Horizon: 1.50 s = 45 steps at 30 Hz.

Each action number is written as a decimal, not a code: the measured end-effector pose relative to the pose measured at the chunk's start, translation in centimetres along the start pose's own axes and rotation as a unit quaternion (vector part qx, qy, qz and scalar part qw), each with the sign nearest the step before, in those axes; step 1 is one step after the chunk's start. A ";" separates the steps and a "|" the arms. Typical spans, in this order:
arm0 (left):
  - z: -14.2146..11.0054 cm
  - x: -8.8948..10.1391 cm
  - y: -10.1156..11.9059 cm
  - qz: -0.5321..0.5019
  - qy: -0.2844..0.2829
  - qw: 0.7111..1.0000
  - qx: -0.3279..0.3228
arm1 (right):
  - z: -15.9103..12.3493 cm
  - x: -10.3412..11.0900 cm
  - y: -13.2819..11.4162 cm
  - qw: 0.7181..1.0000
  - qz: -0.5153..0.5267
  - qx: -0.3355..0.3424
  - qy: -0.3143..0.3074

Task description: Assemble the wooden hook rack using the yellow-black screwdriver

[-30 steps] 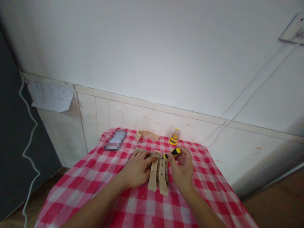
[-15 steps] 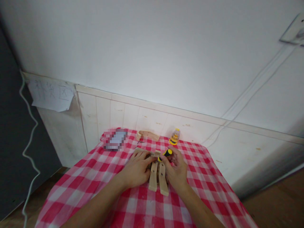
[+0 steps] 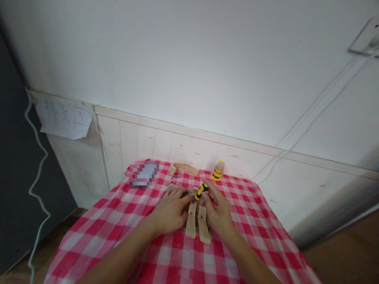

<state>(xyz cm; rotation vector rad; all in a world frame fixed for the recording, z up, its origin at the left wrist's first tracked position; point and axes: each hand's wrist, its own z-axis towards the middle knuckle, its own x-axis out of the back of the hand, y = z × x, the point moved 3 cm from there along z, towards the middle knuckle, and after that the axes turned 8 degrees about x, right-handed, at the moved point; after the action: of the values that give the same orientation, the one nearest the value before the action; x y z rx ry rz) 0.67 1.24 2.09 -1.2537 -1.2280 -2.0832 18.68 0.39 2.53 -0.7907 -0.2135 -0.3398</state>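
Observation:
My right hand (image 3: 218,213) has its fingers wrapped round a yellow-and-black screwdriver (image 3: 202,191). The tool leans with its lower end at the far part of a curved wooden leg (image 3: 191,227); its tip is hidden. A second curved wooden leg (image 3: 204,232) lies alongside, with dark screw holes or screws in both. My left hand (image 3: 171,209) is closed over the flat wooden piece (image 3: 173,187) under the legs, its index finger reaching to the screwdriver's lower end. Much of that piece is covered by my hand.
Behind the work lies another curved wooden part (image 3: 186,169). A clear, yellow-capped screwdriver-bit container (image 3: 218,170) stands by the wall. A blurred-out phone-like object (image 3: 145,174) lies at back left on the checked tablecloth (image 3: 189,260). White cables (image 3: 314,110) run down the wall.
The screwdriver handle has tipped more upright and moved a little left, with my right-hand fingers shifting round it. My left hand and the wooden parts have stayed put.

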 end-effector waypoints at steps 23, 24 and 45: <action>0.0 -0.1 -0.1 0.000 -0.007 1.000 0.005 | 0.3 0.1 0.2 0.997 -0.032 -0.025 0.072; 0.0 -0.1 -0.1 0.000 -0.006 1.000 0.005 | 0.3 0.1 0.2 0.997 -0.031 -0.028 0.072; 0.0 -0.1 -0.1 -0.009 -0.002 1.000 0.007 | 0.2 0.0 0.7 0.999 -0.014 -0.024 0.046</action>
<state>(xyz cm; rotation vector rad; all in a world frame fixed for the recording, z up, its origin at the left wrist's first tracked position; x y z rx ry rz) 0.71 1.30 1.94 -1.2453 -1.2589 -2.0823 18.98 0.96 2.22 -0.8182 -0.1303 -0.4080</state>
